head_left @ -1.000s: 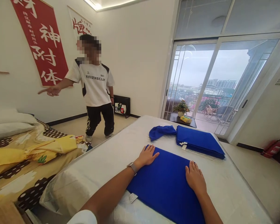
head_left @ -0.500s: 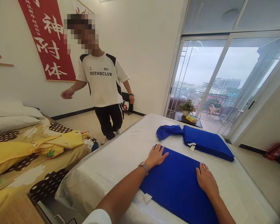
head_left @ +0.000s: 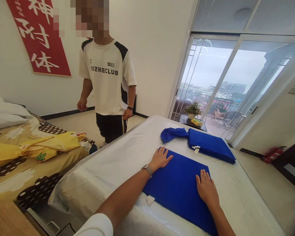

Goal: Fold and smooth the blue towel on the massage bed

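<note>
A flat blue fabric panel lies on the plastic-covered mattress in front of me, a white tag sticking out at its near left edge. My left hand rests flat on its far left corner, fingers stretched out. On the right edge lies my right hand, palm down with the fingers extended. Neither hand grips anything. Beyond the panel sits a stack of similar blue panels with white tags at its left end. A crumpled blue cloth touches the left side of that stack.
A person in a white shirt stands past the mattress's left edge. Left of me is a bed with a patterned cover and yellow cloth. A low table with a potted plant stands by the glass door. A fire extinguisher is at right.
The person has come closer and lowered their arms. My view has turned slightly right. Both my hands stay flat on the blue panel.
</note>
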Tool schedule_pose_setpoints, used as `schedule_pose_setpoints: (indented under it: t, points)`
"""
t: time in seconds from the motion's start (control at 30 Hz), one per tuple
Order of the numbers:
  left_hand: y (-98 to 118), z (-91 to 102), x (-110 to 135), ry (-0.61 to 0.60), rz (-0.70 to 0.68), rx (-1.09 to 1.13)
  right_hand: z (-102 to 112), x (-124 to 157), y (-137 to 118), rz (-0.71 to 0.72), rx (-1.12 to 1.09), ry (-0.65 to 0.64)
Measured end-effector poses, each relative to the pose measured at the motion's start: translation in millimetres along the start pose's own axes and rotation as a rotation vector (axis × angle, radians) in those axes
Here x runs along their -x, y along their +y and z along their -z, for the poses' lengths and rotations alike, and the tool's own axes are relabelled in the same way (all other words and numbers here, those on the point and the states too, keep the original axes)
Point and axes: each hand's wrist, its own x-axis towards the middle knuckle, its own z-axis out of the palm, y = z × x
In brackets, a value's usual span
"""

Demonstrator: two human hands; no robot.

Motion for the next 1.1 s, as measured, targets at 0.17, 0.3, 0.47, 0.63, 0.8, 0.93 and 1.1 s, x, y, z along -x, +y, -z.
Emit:
schedule_pose_setpoints:
  t: [0.17,0.3,0.47,0.63,0.8,0.93,1.1]
  points:
    - [1,0.9,0,-0.020,0.003,-0.033,4,5,-1,-0.010,-0.083,-0.015]
    - [-2,-0.9,0,-0.006,-0.012,-0.078,7,6,-1,-0.017,-0.151,-0.016]
    - [1,4.6,2,0.034,-0.013,-0.190,8,9,-3,-0.020,-0.216,0.010]
    - [64,-1.9,5,0.058,-0.204,-0.145,10,13,-4,-0.017,-0.271,0.022]
    - [157,-36.4,5,-0.049,-0.521,-0.047,11,18,2,0.051,-0.252,0.015]
    - [166,-50.1,3,-0.166,-0.535,-0.061,12,19,3,0.051,-0.263,0.020]
    - [99,-28.3,16,-0.146,-0.360,-0.076,13,18,-2,-0.011,-0.286,0.048]
